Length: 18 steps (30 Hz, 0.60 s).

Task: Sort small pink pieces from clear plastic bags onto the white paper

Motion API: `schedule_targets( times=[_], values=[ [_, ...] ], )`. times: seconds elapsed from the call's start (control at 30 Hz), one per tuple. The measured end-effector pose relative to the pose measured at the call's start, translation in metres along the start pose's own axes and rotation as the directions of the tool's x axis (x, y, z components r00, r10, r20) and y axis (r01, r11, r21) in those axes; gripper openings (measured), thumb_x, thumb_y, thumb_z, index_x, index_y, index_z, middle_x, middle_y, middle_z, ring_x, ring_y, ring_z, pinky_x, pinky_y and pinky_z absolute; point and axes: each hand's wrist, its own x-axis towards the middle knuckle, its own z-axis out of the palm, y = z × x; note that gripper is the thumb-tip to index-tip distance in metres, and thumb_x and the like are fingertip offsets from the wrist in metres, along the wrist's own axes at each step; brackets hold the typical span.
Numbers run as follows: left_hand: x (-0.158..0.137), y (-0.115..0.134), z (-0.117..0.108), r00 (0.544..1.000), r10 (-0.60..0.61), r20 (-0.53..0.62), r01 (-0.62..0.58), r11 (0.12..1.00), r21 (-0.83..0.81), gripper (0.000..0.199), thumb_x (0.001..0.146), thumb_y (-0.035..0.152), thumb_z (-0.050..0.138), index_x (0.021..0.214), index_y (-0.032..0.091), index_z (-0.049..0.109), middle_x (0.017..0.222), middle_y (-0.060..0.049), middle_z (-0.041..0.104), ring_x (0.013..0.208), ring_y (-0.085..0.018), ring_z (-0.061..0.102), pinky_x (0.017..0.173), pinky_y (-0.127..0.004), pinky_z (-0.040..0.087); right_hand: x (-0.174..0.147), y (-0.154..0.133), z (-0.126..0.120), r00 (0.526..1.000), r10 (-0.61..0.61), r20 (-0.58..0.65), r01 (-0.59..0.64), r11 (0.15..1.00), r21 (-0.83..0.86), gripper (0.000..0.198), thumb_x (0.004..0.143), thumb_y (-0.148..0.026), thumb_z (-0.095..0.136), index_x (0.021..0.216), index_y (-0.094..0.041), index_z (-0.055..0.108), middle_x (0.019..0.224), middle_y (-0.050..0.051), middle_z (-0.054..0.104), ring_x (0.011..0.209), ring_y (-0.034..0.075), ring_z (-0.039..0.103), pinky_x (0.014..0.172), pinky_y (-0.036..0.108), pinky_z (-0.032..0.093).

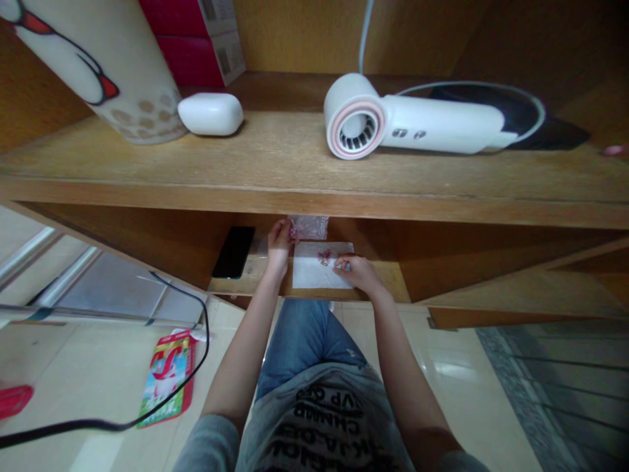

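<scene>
Inside the lower shelf compartment, my left hand (280,236) is closed at the left edge of a clear plastic bag (313,227), where something pink shows by the fingertips. A white sheet of paper (307,275) lies on the compartment floor between my hands. On it sits a small cluster of pink and gold-coloured pieces (324,256), too small to make out. My right hand (357,270) rests over the sheet's right side, thumb and fingers pinched together just beside the cluster. What those fingers hold, if anything, is too small to name.
A black phone (234,252) lies left of my left hand. The upper shelf (275,170) overhangs the compartment, carrying a white handheld fan (417,123), a white earbud case (211,114) and a large cup (132,78). A black cable (206,341) hangs at the left.
</scene>
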Motion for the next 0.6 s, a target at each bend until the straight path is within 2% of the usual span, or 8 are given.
schedule_targets(
  times=[0.17, 0.4, 0.6],
  values=[
    [0.0, -0.001, -0.001, 1.0, -0.003, 0.004, 0.003, 1.0, -0.007, 0.022, 0.068, 0.036, 0.064, 0.074, 0.018, 0.052, 0.062, 0.004, 0.048, 0.053, -0.007, 0.049, 0.049, -0.018, 0.043, 0.002, -0.001, 0.002, 1.0, -0.023, -0.006, 0.023, 1.0, 0.01, 0.013, 0.077, -0.029, 0.056, 0.078, -0.023, 0.067, 0.08, 0.002, 0.07, 0.069, 0.016, 0.061, 0.058, 0.022, 0.038],
    [-0.002, 0.003, 0.0, 1.0, -0.003, -0.006, 0.003, 1.0, 0.009, 0.02, 0.069, 0.034, 0.063, 0.072, 0.018, 0.052, 0.062, 0.004, 0.048, 0.052, -0.007, 0.049, 0.049, -0.018, 0.044, 0.011, -0.002, 0.01, 0.996, -0.024, -0.09, 0.027, 0.999, 0.029, 0.02, 0.078, -0.039, 0.055, 0.085, -0.024, 0.066, 0.078, 0.001, 0.069, 0.071, 0.016, 0.061, 0.062, 0.023, 0.041],
    [-0.002, 0.003, -0.002, 1.0, -0.007, -0.014, 0.007, 1.0, 0.012, 0.02, 0.069, 0.034, 0.063, 0.071, 0.018, 0.051, 0.062, 0.004, 0.047, 0.053, -0.007, 0.049, 0.052, -0.019, 0.045, 0.013, 0.01, 0.009, 0.974, 0.053, -0.221, -0.066, 0.996, -0.052, 0.017, 0.075, -0.026, 0.057, 0.09, -0.026, 0.065, 0.09, 0.002, 0.069, 0.077, 0.017, 0.062, 0.069, 0.025, 0.044]
  ],
)
